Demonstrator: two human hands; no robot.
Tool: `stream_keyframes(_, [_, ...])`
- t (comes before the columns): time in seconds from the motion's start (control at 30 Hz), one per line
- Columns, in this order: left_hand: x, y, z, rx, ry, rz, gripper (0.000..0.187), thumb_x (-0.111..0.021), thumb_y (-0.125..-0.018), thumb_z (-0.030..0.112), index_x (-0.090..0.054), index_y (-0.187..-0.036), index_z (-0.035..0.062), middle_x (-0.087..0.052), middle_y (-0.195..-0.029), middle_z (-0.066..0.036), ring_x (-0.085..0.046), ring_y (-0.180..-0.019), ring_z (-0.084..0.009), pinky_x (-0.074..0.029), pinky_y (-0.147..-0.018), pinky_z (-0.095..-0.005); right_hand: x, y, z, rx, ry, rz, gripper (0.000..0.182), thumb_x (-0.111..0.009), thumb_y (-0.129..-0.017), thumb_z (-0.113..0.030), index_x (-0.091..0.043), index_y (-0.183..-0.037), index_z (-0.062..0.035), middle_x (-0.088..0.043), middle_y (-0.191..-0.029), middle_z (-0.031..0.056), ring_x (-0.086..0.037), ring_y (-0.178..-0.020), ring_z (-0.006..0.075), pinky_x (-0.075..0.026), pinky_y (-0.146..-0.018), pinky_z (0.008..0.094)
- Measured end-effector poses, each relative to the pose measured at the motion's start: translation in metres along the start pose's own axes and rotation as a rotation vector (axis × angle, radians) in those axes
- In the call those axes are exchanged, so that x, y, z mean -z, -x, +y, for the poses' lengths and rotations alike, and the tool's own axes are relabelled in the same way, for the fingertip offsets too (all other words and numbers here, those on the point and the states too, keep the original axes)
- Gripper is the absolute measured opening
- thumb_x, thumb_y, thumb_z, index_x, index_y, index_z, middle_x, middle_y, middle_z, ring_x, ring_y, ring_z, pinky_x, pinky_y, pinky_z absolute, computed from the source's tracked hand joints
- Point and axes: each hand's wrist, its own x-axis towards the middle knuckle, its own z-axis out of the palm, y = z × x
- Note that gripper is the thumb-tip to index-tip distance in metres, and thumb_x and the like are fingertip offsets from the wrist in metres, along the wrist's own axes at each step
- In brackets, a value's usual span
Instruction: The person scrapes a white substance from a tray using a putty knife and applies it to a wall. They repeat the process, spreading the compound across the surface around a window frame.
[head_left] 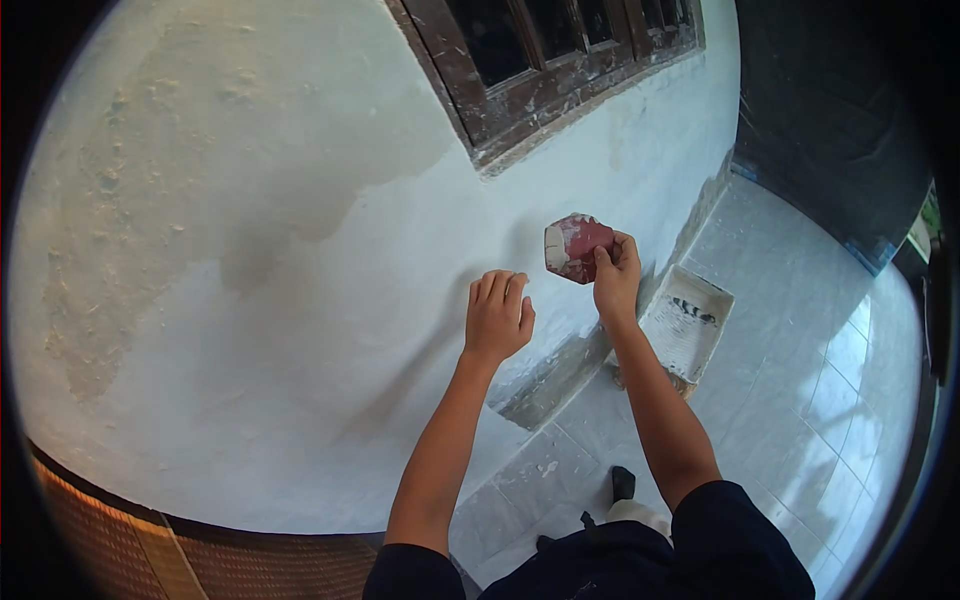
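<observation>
In my right hand [618, 285] is a flat red putty spreader [587, 240], pinched at its right edge between thumb and fingers. Pale putty coats its left end and parts of its face. My left hand [497, 315] is raised to the left of it, fingers slightly bent and thumb apart, holding nothing. Both hands are in front of the white wall [400, 250], below the window, and the left one throws a shadow on it. Damp-looking grey patches show in the wall's upper left.
A dark wooden window frame [470, 100] with paint spots sits above. On the tiled floor [770, 400], a putty-smeared tray [690, 325] stands against the wall base. Dark sheeting [830, 130] hangs at the right. Woven orange-brown material [110, 540] lies lower left.
</observation>
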Motion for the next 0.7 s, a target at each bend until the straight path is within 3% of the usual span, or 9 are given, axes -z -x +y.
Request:
stream_keyframes(0.43, [-0.18, -0.022, 0.093, 0.086, 0.36, -0.283, 0.028, -0.06, -0.082, 0.01, -0.056, -0.109, 0.0035, -0.061, -0.105, -0.013, -0.055, -0.102, -0.0307, -0.042, -0.088, -0.0449, 0.19, -0.04, 0.064, -0.203, 0.22, 0.267, 0.022, -0.051, -0.093, 0.004, -0.055, -0.115, 0.004, -0.065, -0.105, 0.012, -0.063, -0.094, 0.0169, -0.05, -0.083, 0.0299])
stream_keyframes(0.5, [-0.198, -0.017, 0.104, 0.121, 0.383, -0.301, 0.026, -0.059, -0.083, 0.01, -0.056, -0.108, 0.0035, -0.061, -0.103, -0.012, -0.056, -0.1, -0.0317, -0.042, -0.087, -0.0453, 0.208, -0.041, 0.071, -0.309, 0.194, 0.313, 0.021, -0.052, -0.092, 0.004, -0.055, -0.113, 0.0033, -0.066, -0.104, 0.0116, -0.063, -0.094, 0.0173, -0.05, -0.083, 0.0297])
stream_keyframes(0.7, [-0.236, 0.0, 0.125, 0.152, 0.426, -0.32, 0.027, -0.061, -0.082, 0.006, -0.056, -0.109, 0.0046, -0.063, -0.098, -0.012, -0.057, -0.098, -0.0333, -0.043, -0.083, -0.0461, 0.236, -0.047, 0.091, -0.359, 0.202, 0.362, 0.021, -0.053, -0.09, 0.003, -0.056, -0.112, 0.0031, -0.066, -0.103, 0.0117, -0.063, -0.093, 0.0168, -0.05, -0.082, 0.0294])
